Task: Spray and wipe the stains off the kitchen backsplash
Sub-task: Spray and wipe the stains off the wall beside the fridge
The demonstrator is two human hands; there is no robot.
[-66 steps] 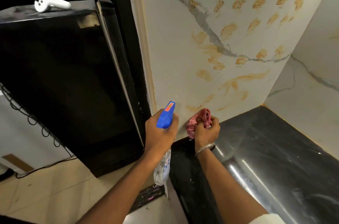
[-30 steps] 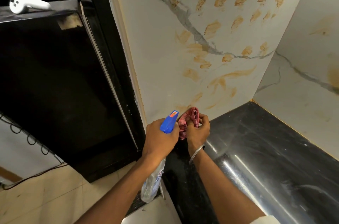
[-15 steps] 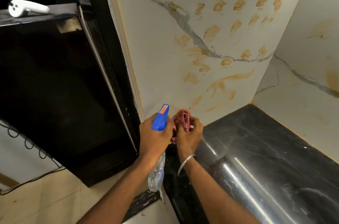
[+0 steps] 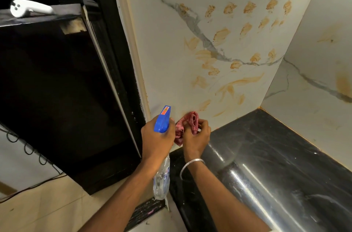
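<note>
The left hand (image 4: pixel 156 137) grips the spray bottle (image 4: pixel 162 157) (blue nozzle up), fingers curled round its neck. Right-hand fingers (image 4: pixel 203 124) pinch a bunched red cloth (image 4: pixel 187 123) at the tabletop's (image 4: pixel 276 155) near-left corner, below the stained backsplash (image 4: pixel 219 45).

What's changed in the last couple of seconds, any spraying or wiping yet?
The right hand drew its bunched pink cloth in beside the left hand. Nothing taken or let go: the left hand keeps its grip on the spray bottle. The orange stains look unchanged.

A white device (image 4: pixel 28 10) rests atop the black appliance (image 4: pixel 57 89).
</note>
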